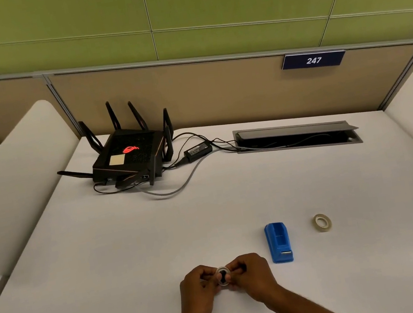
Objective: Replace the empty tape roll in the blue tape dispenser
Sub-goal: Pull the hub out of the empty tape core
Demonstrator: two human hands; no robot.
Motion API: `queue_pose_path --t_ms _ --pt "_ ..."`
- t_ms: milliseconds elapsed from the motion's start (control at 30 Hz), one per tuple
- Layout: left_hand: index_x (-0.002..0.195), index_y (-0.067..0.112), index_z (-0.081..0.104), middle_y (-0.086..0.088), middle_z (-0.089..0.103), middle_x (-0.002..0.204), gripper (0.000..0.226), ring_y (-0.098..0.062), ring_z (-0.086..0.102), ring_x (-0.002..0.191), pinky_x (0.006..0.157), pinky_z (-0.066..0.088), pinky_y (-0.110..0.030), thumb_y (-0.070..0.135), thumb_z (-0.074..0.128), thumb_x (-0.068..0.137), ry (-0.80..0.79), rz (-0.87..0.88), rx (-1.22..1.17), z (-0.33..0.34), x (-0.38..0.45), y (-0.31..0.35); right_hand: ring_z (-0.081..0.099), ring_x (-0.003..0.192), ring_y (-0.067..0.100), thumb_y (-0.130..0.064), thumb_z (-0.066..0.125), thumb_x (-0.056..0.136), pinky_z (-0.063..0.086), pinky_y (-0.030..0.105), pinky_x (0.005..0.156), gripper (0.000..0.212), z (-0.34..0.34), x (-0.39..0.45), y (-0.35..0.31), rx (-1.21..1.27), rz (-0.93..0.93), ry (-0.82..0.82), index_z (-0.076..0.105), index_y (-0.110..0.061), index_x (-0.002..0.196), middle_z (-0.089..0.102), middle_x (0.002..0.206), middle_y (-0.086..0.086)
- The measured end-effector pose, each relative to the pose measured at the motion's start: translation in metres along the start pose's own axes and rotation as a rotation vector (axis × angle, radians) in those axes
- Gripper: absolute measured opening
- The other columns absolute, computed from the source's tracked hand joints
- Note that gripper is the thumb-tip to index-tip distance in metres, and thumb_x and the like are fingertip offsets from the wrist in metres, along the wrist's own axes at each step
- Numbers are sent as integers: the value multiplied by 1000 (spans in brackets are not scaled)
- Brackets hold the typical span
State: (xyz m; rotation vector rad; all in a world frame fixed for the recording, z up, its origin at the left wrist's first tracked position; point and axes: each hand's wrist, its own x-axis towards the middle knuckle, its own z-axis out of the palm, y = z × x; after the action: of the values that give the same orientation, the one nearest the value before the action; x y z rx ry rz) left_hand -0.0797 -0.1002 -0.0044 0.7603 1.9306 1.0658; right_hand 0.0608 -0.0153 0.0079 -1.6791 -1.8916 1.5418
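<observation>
Low in the middle of the white desk, my left hand (pixel 197 287) and my right hand (pixel 249 274) meet around a small pale ring with a black hub inside it, the empty tape roll (pixel 223 276). Fingers of both hands pinch it from either side. The blue tape dispenser (pixel 278 242) lies on the desk just right of my right hand, its slot empty and its cutter end toward me. Farther right, a full tape roll (pixel 322 222) stands tilted on the desk, apart from the dispenser.
A black router (pixel 129 158) with several antennas sits at the back left, with a power brick (pixel 198 151) and cables running to an open cable tray (pixel 296 137) in the desk. Padded dividers flank the desk on both sides.
</observation>
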Motion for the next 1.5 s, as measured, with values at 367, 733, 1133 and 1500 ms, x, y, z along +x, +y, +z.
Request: queue_pose_path --t_ms 367,733,1133,1500 --pt "73 21 73 3 74 72 10 -11 72 67 60 62 -28 19 80 80 58 33 24 4 5 8 71 83 12 -16 76 83 61 24 75 8 1 4 -10 -184 -77 116 80 -18 89 78 91 -2" --pt "77 22 72 0 74 66 10 -9 73 59 57 57 -21 16 75 85 69 92 10 5 -2 17 78 61 12 -23 76 89 67 29 68 1 1 -3 -8 -17 -46 97 75 -24 89 80 74 1" --pt "76 27 71 8 74 74 12 -5 69 71 65 51 -16 25 72 87 85 143 64 2 -6 10 75 63 1 -27 72 94 56 12 59 12 -7 -11 1 11 6 168 64 -35 90 77 66 -10" --pt "115 45 52 19 52 105 48 -3 59 89 73 48 -7 22 77 81 -13 229 257 11 8 -13 77 68 10 -24 71 95 66 33 77 10 -16 -3 7 68 73 234 62 -28 96 79 75 -2"
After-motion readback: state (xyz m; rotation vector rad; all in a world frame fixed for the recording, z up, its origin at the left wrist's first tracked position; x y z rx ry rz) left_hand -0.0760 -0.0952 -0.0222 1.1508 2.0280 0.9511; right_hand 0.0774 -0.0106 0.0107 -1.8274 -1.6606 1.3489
